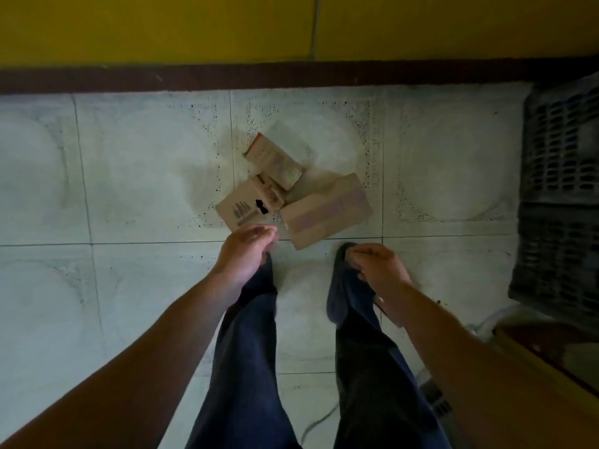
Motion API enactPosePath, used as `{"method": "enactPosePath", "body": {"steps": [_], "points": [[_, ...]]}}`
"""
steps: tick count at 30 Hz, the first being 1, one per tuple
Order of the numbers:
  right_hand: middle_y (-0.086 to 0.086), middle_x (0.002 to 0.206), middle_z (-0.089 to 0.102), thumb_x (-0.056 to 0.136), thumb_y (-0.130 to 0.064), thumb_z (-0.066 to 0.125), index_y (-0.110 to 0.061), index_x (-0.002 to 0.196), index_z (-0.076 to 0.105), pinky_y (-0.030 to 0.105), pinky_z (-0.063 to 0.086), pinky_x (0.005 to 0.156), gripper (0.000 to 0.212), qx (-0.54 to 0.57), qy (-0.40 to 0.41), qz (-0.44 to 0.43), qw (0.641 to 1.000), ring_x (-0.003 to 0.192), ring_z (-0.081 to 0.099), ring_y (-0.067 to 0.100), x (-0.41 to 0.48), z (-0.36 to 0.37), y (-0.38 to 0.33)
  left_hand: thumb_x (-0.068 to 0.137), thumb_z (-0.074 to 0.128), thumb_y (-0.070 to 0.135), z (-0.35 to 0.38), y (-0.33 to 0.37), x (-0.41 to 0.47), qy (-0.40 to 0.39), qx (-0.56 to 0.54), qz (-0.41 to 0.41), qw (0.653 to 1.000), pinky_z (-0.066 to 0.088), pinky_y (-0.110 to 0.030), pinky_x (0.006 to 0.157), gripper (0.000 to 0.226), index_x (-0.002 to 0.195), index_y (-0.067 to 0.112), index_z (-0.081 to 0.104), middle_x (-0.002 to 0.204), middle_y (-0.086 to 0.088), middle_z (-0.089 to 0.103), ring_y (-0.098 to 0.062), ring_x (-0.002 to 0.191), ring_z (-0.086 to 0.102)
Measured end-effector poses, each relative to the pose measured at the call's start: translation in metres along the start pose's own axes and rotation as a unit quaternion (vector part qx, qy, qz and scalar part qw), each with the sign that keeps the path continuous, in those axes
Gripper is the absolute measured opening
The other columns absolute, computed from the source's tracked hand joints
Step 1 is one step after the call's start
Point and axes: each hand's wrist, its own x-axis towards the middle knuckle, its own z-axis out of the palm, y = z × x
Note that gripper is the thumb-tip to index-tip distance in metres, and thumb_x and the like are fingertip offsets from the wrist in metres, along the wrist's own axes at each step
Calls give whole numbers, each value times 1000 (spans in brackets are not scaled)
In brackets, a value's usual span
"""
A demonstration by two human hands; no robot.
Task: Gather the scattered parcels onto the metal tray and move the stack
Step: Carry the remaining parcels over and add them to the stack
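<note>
Three cardboard parcels lie bunched together on the tiled floor ahead of my feet. The largest, with purple tape [327, 210], is on the right. A box with black printing [244, 205] lies to its left. A smaller carton with a red edge [274, 160] rests behind them, tilted. My left hand [244, 251] hovers just below the printed box, fingers loosely curled, holding nothing. My right hand [377, 265] hangs over my right foot, fingers curled, empty. No metal tray is in view.
A yellow wall with a dark skirting board [291, 76] runs across the top. Grey plastic crates [564, 196] stand at the right edge. A brown cardboard box [551, 354] sits at the lower right, with a cable on the floor beside my legs.
</note>
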Motion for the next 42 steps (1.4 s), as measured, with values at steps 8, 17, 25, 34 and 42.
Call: {"method": "enactPosePath", "body": {"steps": [8,17,25,34,42], "points": [[-4,144,49,94,-16,54,-26,143,42,32,44,95,51,-98,44,-15,994,121,54,21,131,-12,20,87,63,28,66,-58,117,67,-65,-79,992,48,-37,93,15,101,24,68,110,-4,69,-24,102,64],[3,155,35,92,-23,51,-29,151,28,36,41,98,63,-164,94,-43,981,133,43,30,240,-5,37,91,62,38,116,-115,218,90,-61,-160,981,32,-34,103,76,153,20,23,156,-4,33,-26,136,38],[-1,116,52,92,-14,46,-25,135,46,28,37,67,45,-149,95,-66,982,88,49,21,267,10,50,90,61,30,129,-139,241,68,-67,-161,982,41,-25,70,50,135,10,50,126,-14,58,-24,105,58],[0,113,60,90,-19,52,-24,127,56,28,39,64,38,-110,70,-27,991,97,55,21,259,-1,71,75,62,28,130,-154,221,25,-109,-104,988,52,-35,88,36,111,25,68,104,1,72,-19,99,66],[-9,125,63,90,-22,55,-32,128,57,37,49,81,39,-72,137,-18,988,103,60,20,196,-29,86,82,57,27,128,-152,169,18,-98,-80,992,48,-41,98,37,119,28,63,108,3,69,-20,105,61]]}}
